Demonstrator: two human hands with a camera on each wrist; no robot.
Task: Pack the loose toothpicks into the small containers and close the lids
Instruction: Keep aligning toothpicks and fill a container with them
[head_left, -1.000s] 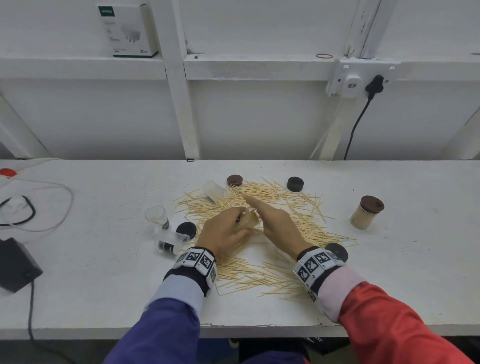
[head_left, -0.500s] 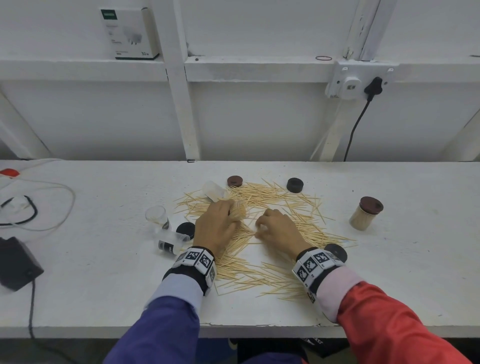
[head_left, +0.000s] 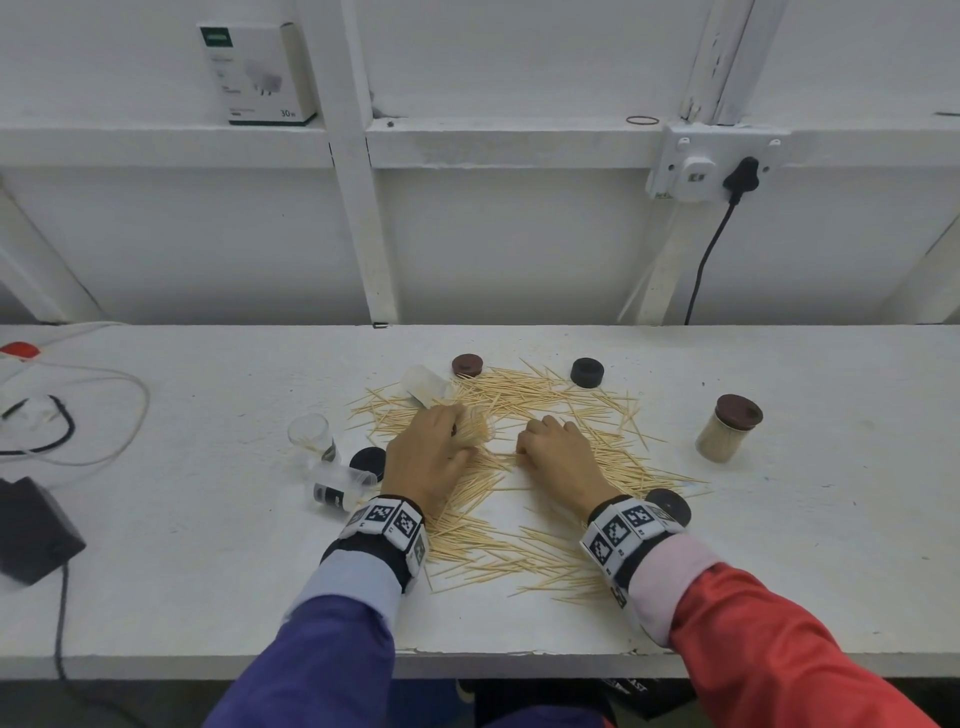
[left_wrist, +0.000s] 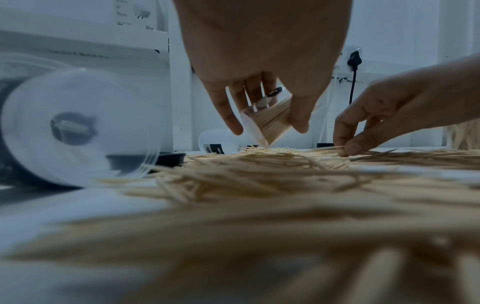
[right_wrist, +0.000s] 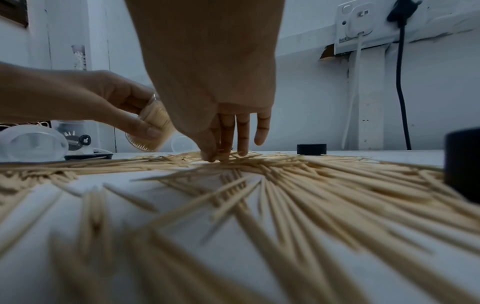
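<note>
Loose toothpicks (head_left: 524, 400) lie spread over the middle of the white table (head_left: 805, 545). My left hand (head_left: 441, 447) grips a clear container (left_wrist: 270, 121) packed with toothpicks, tilted above the pile; the same container (right_wrist: 153, 127) shows in the right wrist view. My right hand (head_left: 527, 449) reaches down into the pile, its fingertips (right_wrist: 218, 156) pinching a few toothpicks (left_wrist: 330, 147). A full container with a brown lid (head_left: 727, 428) stands at the right. Empty clear containers stand (head_left: 310, 436) and lie (head_left: 340, 486) at the left, another (head_left: 426, 384) lies at the back.
Loose lids lie around the pile: brown (head_left: 467, 365), black (head_left: 587, 372), black (head_left: 368, 461) and black (head_left: 667, 506) by my right wrist. Cables (head_left: 78, 415) and a black adapter (head_left: 31, 530) lie at the far left. The wall stands just behind the table.
My right hand has drawn back from the container in my left hand and dropped onto the pile, fingers now curled on toothpicks. My left hand shifted slightly away with the container.
</note>
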